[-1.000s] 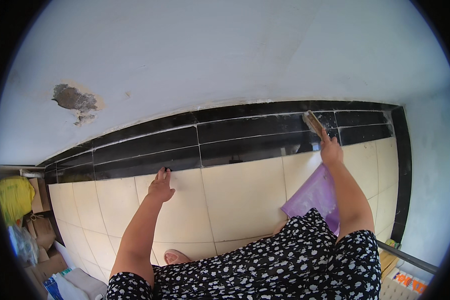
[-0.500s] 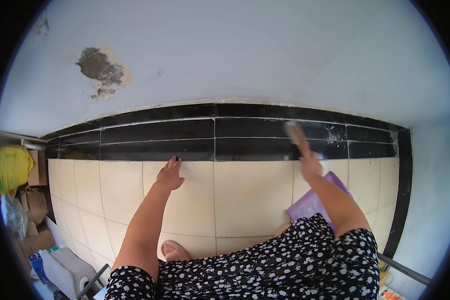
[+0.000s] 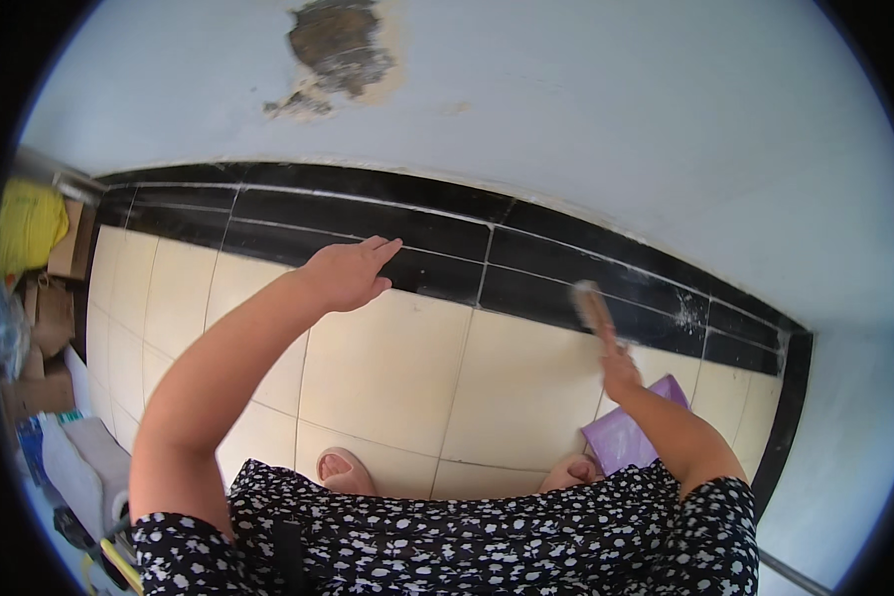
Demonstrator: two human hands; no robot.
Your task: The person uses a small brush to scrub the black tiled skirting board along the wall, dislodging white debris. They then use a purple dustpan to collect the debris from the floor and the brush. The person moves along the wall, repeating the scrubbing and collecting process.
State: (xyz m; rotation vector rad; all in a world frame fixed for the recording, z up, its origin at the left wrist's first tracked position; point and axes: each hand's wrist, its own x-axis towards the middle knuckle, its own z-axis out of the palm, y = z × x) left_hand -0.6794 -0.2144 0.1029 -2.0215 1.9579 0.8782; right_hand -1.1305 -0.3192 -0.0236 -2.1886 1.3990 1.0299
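Observation:
My right hand (image 3: 620, 371) grips a small hand brush (image 3: 596, 310) with a tan handle and a pale tip, blurred by motion. The brush lies over the lower row of black tiles (image 3: 536, 293) along the foot of the wall. My left hand (image 3: 353, 273) holds nothing; its fingers stretch out over the black tiles further left. Whether it touches them I cannot tell. Partly under my right forearm, a purple dustpan (image 3: 621, 437) rests on the cream floor, next to my right foot. White specks (image 3: 687, 313) mark the black tiles right of the brush.
Cardboard boxes (image 3: 52, 313) and a yellow plastic bag (image 3: 28, 230) are piled at the far left. The pale wall (image 3: 586, 119) has a patch of broken plaster (image 3: 338, 50). My feet in pink slippers (image 3: 346, 471) stand on cream floor tiles (image 3: 377, 377).
The view has turned, so the tile border now slants down to the right. My left hand has lifted from the lower tile edge and moved farther up. The brush remains in my right hand.

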